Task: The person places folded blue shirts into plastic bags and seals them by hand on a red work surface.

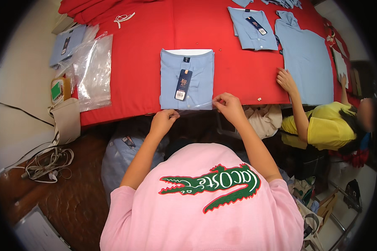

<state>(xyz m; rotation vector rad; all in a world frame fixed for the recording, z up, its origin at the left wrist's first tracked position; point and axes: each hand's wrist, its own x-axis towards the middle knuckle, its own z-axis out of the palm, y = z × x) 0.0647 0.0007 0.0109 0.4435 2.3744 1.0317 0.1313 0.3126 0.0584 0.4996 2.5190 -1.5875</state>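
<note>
A folded light-blue shirt [169, 83] lies at the table's front edge, its collar end away from me. On its front rests a dark hang tag [183, 81] with a white label at its lower end. Along the shirt's near edge runs a thin strip of clear plastic [197, 106], seemingly the mouth of a clear bag. My left hand [164, 120] pinches this plastic by the shirt's near left corner. At the near right corner, my right hand [229, 106] pinches it with thumb and forefinger. How far the plastic covers the shirt is hard to see.
Clear plastic bags [94, 75] lie at the left of the red-covered table [138, 75], beside a bagged blue shirt [67, 46]. Another folded shirt [251, 31] is farther right. A co-worker in yellow [331, 125] rests a hand near a spread blue garment [308, 62]. Coiled cables [50, 163] lie at left.
</note>
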